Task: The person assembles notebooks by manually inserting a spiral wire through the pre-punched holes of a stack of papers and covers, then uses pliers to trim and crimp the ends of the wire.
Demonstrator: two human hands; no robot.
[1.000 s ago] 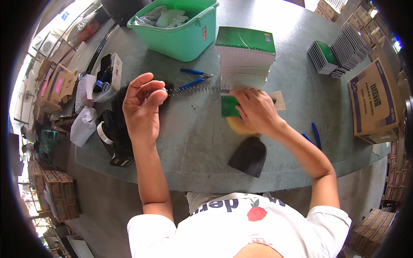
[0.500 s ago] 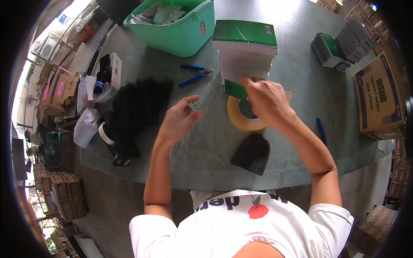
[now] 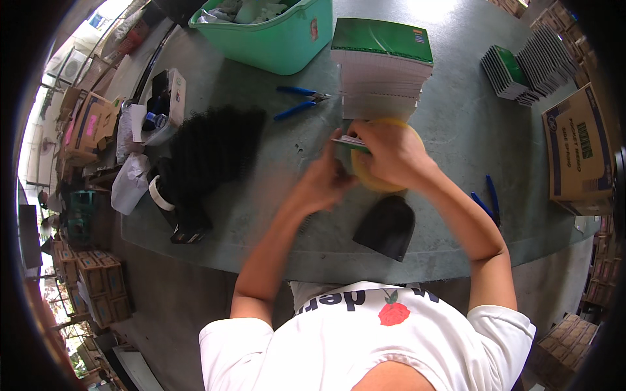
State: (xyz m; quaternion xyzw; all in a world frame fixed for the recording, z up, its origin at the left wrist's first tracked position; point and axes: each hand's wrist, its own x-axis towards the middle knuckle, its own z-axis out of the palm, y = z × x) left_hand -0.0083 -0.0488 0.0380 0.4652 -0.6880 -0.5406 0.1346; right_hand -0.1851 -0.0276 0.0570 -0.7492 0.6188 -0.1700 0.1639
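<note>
My right hand (image 3: 396, 153) is closed round a small green-covered memo pad (image 3: 352, 144), holding it over a roll of tape (image 3: 377, 185) on the table. At the pad's left end is my left hand (image 3: 326, 177), smeared by motion; whether its fingers grip the pad cannot be told. Just beyond the hands rises a tall stack of green-covered memo pads (image 3: 385, 39), white page edges facing me. A dark, round-ended flat piece (image 3: 387, 228) lies nearer to me. Beside my left forearm, a thin wire coil (image 3: 304, 225) is partly hidden.
Blue-handled pliers (image 3: 300, 101) lie left of the stack, and another blue-handled tool (image 3: 490, 199) at right. A heap of black spiral coils (image 3: 222, 143) covers the left side. Behind stands a green bin (image 3: 280, 49). Finished-looking spiral pads (image 3: 505, 75) and a carton (image 3: 580, 146) are at right.
My left hand has moved right and forward to the pad's left end. My right hand has shifted slightly left and nearer, and the pad is tilted so that its white page edges show.
</note>
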